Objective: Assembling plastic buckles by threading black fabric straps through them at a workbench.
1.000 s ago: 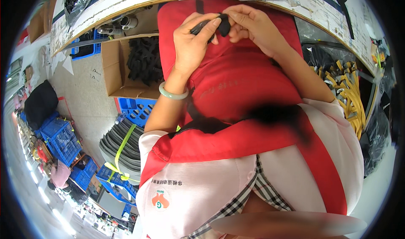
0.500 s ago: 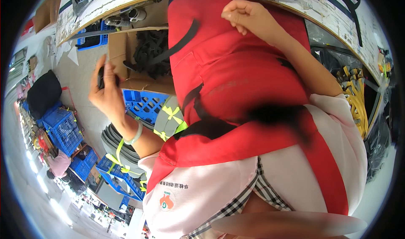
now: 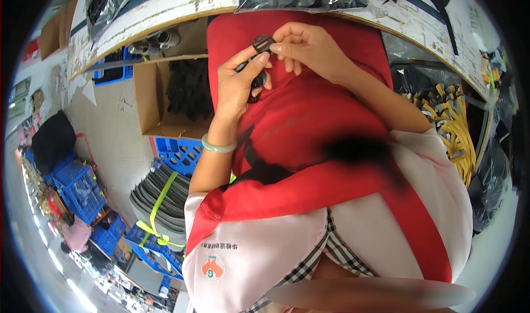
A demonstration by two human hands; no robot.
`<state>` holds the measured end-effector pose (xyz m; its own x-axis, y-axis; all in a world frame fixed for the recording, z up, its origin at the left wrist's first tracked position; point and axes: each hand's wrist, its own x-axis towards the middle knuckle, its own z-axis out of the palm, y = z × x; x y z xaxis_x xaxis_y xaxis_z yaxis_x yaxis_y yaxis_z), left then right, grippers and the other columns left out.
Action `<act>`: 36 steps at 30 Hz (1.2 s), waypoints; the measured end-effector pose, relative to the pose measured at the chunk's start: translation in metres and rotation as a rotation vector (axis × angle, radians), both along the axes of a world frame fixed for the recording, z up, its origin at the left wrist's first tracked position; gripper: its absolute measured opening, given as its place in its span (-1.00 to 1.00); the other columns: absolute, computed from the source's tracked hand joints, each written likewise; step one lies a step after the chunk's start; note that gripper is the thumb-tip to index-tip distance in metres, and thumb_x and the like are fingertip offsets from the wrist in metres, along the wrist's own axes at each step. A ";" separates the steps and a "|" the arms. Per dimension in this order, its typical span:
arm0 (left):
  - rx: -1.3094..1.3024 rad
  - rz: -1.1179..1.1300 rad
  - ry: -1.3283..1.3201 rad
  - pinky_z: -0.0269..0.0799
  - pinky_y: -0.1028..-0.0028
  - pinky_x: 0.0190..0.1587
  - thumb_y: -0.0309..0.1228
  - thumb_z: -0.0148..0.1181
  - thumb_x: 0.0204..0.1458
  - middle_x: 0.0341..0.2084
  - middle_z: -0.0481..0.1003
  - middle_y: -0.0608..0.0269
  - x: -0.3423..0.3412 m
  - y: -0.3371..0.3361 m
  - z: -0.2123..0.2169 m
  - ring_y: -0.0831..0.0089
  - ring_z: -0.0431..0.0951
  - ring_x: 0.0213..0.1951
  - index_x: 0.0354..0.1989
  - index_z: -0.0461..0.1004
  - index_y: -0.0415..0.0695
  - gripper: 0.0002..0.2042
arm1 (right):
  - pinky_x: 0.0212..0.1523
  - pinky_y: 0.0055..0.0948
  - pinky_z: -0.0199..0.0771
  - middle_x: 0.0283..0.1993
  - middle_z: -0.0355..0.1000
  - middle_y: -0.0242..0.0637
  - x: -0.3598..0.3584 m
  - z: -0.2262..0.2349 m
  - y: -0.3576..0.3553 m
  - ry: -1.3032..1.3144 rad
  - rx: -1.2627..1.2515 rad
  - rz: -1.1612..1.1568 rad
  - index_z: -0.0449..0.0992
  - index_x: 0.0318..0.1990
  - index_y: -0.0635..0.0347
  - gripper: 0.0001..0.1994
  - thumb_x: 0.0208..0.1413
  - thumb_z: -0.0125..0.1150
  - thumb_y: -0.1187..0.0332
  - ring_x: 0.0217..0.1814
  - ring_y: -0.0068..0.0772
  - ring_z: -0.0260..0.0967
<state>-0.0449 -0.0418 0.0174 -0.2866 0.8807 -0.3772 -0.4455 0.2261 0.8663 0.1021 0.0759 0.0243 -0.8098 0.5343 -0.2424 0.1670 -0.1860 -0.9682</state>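
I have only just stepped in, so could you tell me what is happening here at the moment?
A person in a red apron holds a small black buckle between both hands above their lap. The right hand pinches the buckle's upper part; the left hand grips a black strap below it. A cardboard box of black parts stands under the bench on the left.

black buckle between both hands
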 end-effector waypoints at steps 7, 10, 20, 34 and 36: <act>0.004 0.052 -0.138 0.11 0.65 -0.74 -0.41 0.16 0.12 -0.51 0.50 0.19 0.001 0.013 -0.013 0.53 0.42 -0.68 -0.29 0.49 -0.30 -0.83 | -0.41 -0.60 0.44 -0.35 0.47 -0.34 0.025 0.006 0.020 -0.016 0.163 0.025 0.48 -0.23 0.27 -0.83 0.19 0.14 0.34 -0.43 -0.60 0.41; 0.005 0.038 -0.166 0.10 0.64 -0.73 -0.38 0.18 0.12 -0.51 0.49 0.20 -0.009 0.007 -0.018 0.53 0.39 -0.70 -0.31 0.49 -0.28 -0.82 | -0.29 -0.52 0.44 -0.31 0.48 -0.33 0.066 0.004 0.068 -0.168 0.760 -0.260 0.53 -0.21 0.19 -0.87 0.12 0.18 0.39 -0.34 -0.47 0.45; -0.024 -0.018 -0.166 0.11 0.65 -0.73 -0.43 0.20 0.10 -0.48 0.51 0.16 0.009 0.025 -0.009 0.53 0.42 -0.67 -0.29 0.50 -0.30 -0.84 | -0.08 -0.18 0.35 -0.13 0.39 -0.22 0.144 0.000 0.158 0.253 1.423 -0.617 0.63 -0.34 0.06 -0.85 -0.15 0.30 0.44 -0.04 -0.11 0.30; 0.256 0.015 0.276 0.26 0.67 -0.61 -0.57 0.24 0.04 -0.49 0.48 0.23 0.034 0.028 0.007 0.63 0.42 -0.63 -0.23 0.54 -0.35 -0.85 | -0.62 -0.67 0.29 -0.53 0.40 -0.43 0.042 0.039 0.007 -0.026 -0.054 -0.180 0.35 0.03 0.22 -0.70 0.18 0.14 0.33 -0.62 -0.68 0.29; 0.240 0.016 0.278 0.33 0.67 -0.53 -0.64 0.24 0.00 -0.43 0.46 0.24 0.035 0.024 0.000 0.62 0.45 -0.57 -0.21 0.53 -0.36 -0.83 | -0.67 -0.66 0.27 -0.54 0.38 -0.41 0.034 0.037 0.001 0.068 -0.232 -0.228 0.35 0.03 0.21 -0.69 0.18 0.15 0.33 -0.66 -0.66 0.28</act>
<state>-0.0103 -0.0179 0.0176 -0.3634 0.9293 -0.0662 -0.1869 -0.0031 0.9824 0.1365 0.0773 0.0610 -0.6941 0.6409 -0.3278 0.0317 -0.4277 -0.9033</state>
